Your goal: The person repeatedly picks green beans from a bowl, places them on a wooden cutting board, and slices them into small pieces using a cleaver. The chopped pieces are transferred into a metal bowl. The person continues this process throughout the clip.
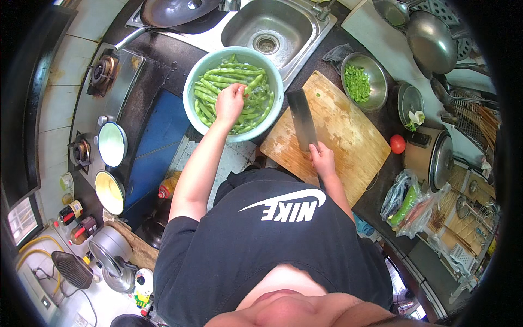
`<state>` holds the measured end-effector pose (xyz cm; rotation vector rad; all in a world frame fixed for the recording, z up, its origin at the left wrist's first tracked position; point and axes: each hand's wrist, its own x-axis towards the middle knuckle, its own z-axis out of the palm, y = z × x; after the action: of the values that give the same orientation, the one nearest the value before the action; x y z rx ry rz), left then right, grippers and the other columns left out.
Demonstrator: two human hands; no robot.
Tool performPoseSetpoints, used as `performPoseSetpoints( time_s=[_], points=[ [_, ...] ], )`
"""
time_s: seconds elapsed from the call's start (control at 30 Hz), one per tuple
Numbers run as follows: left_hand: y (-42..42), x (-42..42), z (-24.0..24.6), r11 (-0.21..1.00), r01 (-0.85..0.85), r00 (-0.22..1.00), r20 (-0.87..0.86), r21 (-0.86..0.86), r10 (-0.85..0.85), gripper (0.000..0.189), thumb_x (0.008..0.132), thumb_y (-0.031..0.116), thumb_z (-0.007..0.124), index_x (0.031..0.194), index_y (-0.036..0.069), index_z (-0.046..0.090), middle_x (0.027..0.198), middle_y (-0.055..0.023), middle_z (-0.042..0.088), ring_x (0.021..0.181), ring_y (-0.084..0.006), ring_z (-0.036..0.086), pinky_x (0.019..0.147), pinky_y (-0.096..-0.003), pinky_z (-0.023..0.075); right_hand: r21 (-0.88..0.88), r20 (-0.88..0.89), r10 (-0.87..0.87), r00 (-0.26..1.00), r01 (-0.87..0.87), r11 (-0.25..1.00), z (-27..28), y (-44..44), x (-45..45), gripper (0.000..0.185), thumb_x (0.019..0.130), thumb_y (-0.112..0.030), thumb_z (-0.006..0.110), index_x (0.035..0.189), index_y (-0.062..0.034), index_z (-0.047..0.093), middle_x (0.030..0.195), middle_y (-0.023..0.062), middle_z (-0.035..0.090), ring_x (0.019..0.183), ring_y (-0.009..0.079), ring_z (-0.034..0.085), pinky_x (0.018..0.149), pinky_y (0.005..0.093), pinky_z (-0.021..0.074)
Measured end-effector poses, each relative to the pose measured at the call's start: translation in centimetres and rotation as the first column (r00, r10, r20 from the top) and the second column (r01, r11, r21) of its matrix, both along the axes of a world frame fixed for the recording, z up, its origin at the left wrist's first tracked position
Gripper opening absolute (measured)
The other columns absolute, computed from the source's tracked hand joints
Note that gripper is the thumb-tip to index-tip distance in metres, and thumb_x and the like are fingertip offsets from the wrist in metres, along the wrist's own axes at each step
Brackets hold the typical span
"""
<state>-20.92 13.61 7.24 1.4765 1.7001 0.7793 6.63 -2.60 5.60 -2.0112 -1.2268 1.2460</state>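
Observation:
My left hand (pixel 230 105) is over a pale green basin (pixel 279 95) of water and long green beans (pixel 233 77). Its fingers are closed around a green bean (pixel 254 83) that tilts up to the right. The handle of a wide-bladed cleaver (pixel 301 118) is in my right hand (pixel 322 158). The blade lies over the left part of a wooden cutting board (pixel 347 135), which has wet patches on it. A steel bowl (pixel 382 88) beyond the board holds cut green pieces (pixel 357 83).
A steel sink (pixel 245 30) and a wok (pixel 175 12) lie beyond the basin. Right of the board are a red tomato (pixel 397 144), a rice cooker (pixel 423 153) and plastic bags (pixel 402 196). Two bowls (pixel 112 144) stand by the gas stove (pixel 122 77) at left.

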Motion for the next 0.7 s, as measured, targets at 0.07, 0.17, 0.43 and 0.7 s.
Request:
performPoseSetpoints(
  time_s=[0.07, 0.17, 0.43, 0.7],
  points=[
    [-0.7, -0.4, 0.4, 0.999, -0.011, 0.999, 0.048, 0.042, 0.009, 0.021, 0.087, 0.015, 0.05, 0.096, 0.004, 0.066, 0.078, -0.0109, 0.068, 0.074, -0.0198, 0.065, 0.069, -0.03, 0.0477, 0.019, -0.027, -0.016, 1.0, 0.017, 1.0, -0.2, -0.3, 0.0, 0.02, 0.087, -0.021, 0.055, 0.084, -0.0025, 0.061, 0.054, 0.0104, 0.056, 0.048, 0.0184, 0.055, 0.048, 0.0322, 0.041],
    [-1.2, -0.5, 1.0, 0.997, -0.031, 0.997, 0.069, 0.069, 0.026, 0.019, 0.085, 0.014, 0.055, 0.096, 0.003, 0.067, 0.077, -0.0102, 0.068, 0.074, -0.0154, 0.065, 0.068, -0.0257, 0.0475, 0.02, -0.021, -0.013, 1.0, 0.013, 1.0, -0.4, -0.5, 0.3, 0.02, 0.087, -0.021, 0.055, 0.084, -0.0026, 0.061, 0.054, 0.0095, 0.056, 0.048, 0.018, 0.055, 0.048, 0.0317, 0.0411],
    [-0.7, 1.1, 0.4, 0.999, -0.009, 0.883, -0.469, 0.033, 0.024, 0.021, 0.076, 0.032, 0.061, 0.081, 0.013, 0.069, 0.075, -0.0095, 0.066, 0.072, -0.0286, 0.064, 0.064, -0.0373, 0.0491, 0.044, 0.008, -0.017, 1.0, 0.017, 0.999, -0.2, -1.5, 0.7, 0.022, 0.087, -0.023, 0.055, 0.08, -0.0023, 0.06, 0.054, 0.0094, 0.056, 0.047, 0.0194, 0.055, 0.047, 0.0322, 0.0406],
    [1.6, 1.3, -3.2, 0.998, -0.009, 0.818, -0.575, -0.06, -0.028, 0.026, 0.08, 0.032, 0.053, 0.08, 0.009, 0.066, 0.079, -0.0166, 0.064, 0.076, -0.0349, 0.063, 0.07, -0.0463, 0.0485, 0.02, -0.016, -0.082, 0.997, 0.082, 0.996, -0.2, -3.3, 1.5, 0.024, 0.088, -0.022, 0.055, 0.075, -0.0025, 0.057, 0.052, 0.0093, 0.055, 0.044, 0.0194, 0.053, 0.045, 0.0329, 0.0389]
  ],
)
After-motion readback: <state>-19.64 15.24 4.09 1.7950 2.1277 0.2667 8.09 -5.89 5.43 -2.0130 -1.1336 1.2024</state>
